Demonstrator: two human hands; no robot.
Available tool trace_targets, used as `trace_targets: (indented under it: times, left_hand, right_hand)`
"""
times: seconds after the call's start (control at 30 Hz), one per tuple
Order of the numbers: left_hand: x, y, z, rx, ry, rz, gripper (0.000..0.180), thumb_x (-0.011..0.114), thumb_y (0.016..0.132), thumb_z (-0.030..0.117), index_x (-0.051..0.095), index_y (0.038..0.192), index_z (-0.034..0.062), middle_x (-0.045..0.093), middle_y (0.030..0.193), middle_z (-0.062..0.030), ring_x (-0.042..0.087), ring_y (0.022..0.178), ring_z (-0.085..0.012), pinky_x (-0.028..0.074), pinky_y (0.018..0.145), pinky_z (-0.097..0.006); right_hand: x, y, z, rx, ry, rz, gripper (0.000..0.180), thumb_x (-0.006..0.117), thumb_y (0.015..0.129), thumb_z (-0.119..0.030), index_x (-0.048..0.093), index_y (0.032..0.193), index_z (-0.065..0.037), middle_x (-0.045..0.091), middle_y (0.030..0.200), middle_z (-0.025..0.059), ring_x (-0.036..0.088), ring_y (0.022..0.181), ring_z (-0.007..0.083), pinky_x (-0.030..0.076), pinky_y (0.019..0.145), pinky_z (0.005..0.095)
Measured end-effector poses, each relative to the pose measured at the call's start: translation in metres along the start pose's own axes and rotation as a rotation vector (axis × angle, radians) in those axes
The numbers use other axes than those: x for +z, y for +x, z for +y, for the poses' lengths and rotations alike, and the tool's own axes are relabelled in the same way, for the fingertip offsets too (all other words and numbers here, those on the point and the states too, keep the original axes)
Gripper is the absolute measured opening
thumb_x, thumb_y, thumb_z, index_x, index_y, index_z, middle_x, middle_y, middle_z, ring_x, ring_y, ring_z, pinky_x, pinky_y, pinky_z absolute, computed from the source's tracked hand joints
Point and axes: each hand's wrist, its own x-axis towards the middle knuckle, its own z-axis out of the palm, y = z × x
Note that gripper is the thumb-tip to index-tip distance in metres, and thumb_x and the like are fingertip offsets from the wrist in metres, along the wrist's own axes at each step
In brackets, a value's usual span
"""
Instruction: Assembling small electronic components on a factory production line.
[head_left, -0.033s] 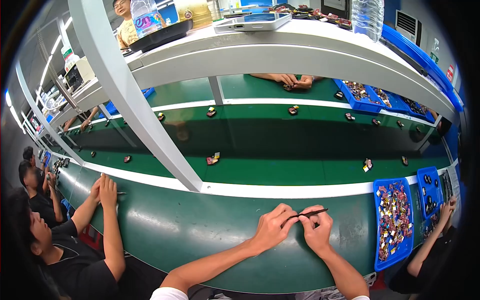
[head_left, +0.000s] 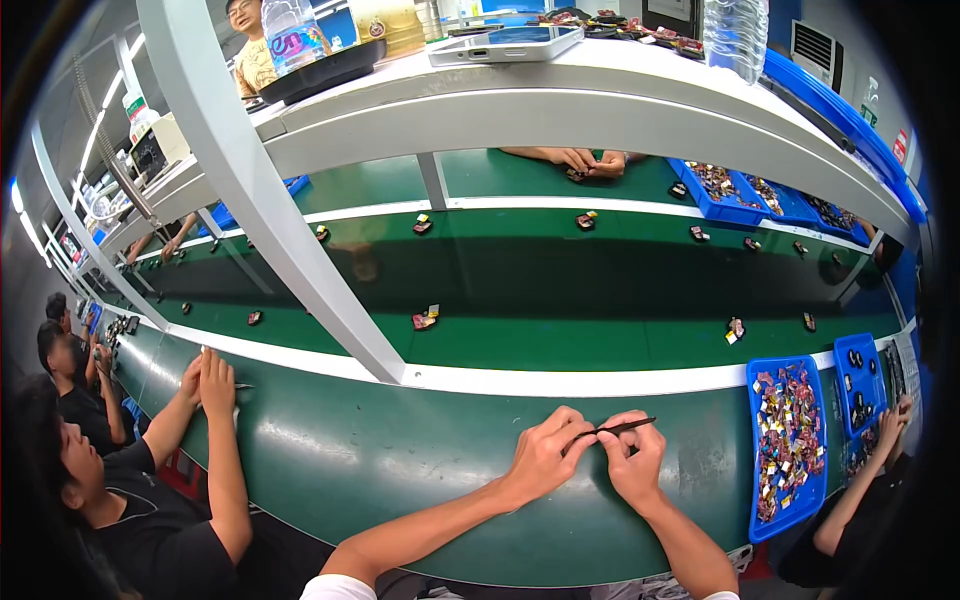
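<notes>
A blue tray (head_left: 786,520) of small multicoloured wrapped pieces sits at the right end of the green bench (head_left: 330,450), with a smaller blue tray (head_left: 859,396) of dark parts just beyond it. Over the bench's near edge, the left hand (head_left: 541,456) and right hand (head_left: 633,460) meet, both pinching black tweezers (head_left: 615,429). The tweezers' long axis runs nearly level, the tip pointing right and slightly away.

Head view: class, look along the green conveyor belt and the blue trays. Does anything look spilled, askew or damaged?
Nothing stands out. Small parts sit spaced along the green belt, the blue tray keeps its pieces inside, and both hands hold a thin dark tool.
</notes>
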Motion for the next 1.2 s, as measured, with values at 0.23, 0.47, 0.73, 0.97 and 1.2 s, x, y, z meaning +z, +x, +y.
trace_targets:
  times: [0.23,0.47,0.73,0.97,1.2]
  left_hand:
    - [0.003,0.0,0.0,-0.032,-0.028,0.005,0.01,0.074,0.087,0.005,0.073,0.096,0.0022,0.063,0.087,-0.0067,0.06,0.061,-0.0196,0.048,0.053,-0.032]
    - [0.008,0.0,-0.001,-0.039,-0.034,-0.003,0.009,0.073,0.087,0.004,0.073,0.095,0.0013,0.063,0.086,-0.0079,0.06,0.06,-0.0201,0.048,0.054,-0.032]
    - [0.012,0.003,0.004,-0.086,-0.044,-0.032,0.011,0.074,0.086,0.003,0.073,0.097,0.0011,0.064,0.087,-0.0078,0.059,0.06,-0.0164,0.048,0.053,-0.03]
    - [0.013,0.005,0.003,-0.103,-0.099,-0.001,0.013,0.073,0.089,0.003,0.073,0.101,0.0014,0.066,0.089,-0.0065,0.058,0.06,-0.0116,0.046,0.052,-0.026]
    - [0.013,0.004,-0.004,-0.228,-0.145,0.016,0.011,0.065,0.097,0.005,0.072,0.102,-0.001,0.066,0.09,-0.0066,0.059,0.06,-0.0092,0.045,0.052,-0.024]
  right_hand:
    - [-0.003,0.001,0.001,-0.007,-0.008,-0.01,0.013,0.073,0.084,0.005,0.064,0.092,0.0,0.063,0.077,0.0013,0.04,0.049,0.0037,0.031,0.047,0.0231]
    - [-0.006,0.001,0.005,-0.002,-0.009,-0.004,0.012,0.073,0.083,0.006,0.065,0.091,0.0,0.059,0.071,0.0,0.038,0.049,0.0038,0.03,0.046,0.0234]
    - [-0.011,0.002,0.005,0.007,-0.006,0.02,0.012,0.074,0.082,0.006,0.066,0.09,0.0,0.056,0.069,-0.0006,0.037,0.049,0.0041,0.029,0.046,0.0236]
    - [-0.01,0.003,0.007,0.013,-0.011,0.066,0.012,0.075,0.082,0.003,0.067,0.091,-0.001,0.055,0.068,-0.0012,0.037,0.049,0.004,0.029,0.046,0.0236]
    - [-0.014,0.004,0.003,0.018,-0.024,0.033,0.013,0.075,0.083,0.003,0.066,0.091,0.0,0.049,0.059,-0.0039,0.038,0.047,0.0019,0.028,0.047,0.0218]
